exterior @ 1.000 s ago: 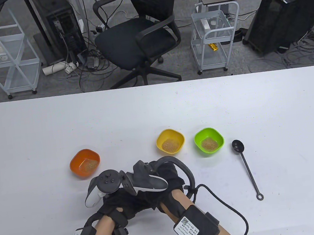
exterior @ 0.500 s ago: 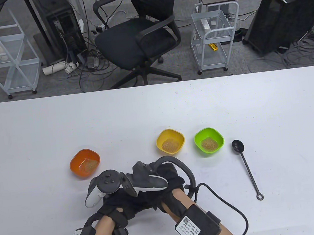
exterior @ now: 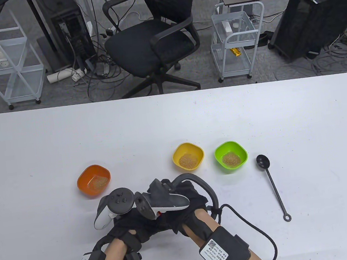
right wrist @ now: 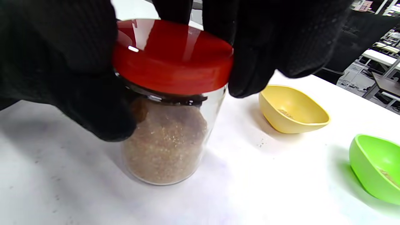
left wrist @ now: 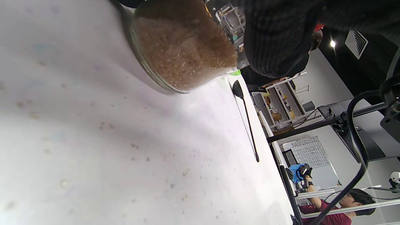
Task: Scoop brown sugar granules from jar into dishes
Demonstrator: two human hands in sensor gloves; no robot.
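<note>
Your right hand (right wrist: 265,47) curls its gloved fingers (right wrist: 247,78) round the red lid (right wrist: 173,56) of the glass jar (right wrist: 165,143), while your left hand (exterior: 131,226) grips the jar's body. Both hands meet near the front edge of the white table (exterior: 172,120), hiding the jar from the table view. It stands on the table, lid on top and brown sugar granules (left wrist: 181,53) inside. Beyond the hands sit an orange dish (exterior: 93,180), a yellow dish (exterior: 188,156) and a green dish (exterior: 231,155), each holding some sugar. Just right of the green dish, a black spoon (exterior: 272,185) lies flat, well apart from your hands.
</note>
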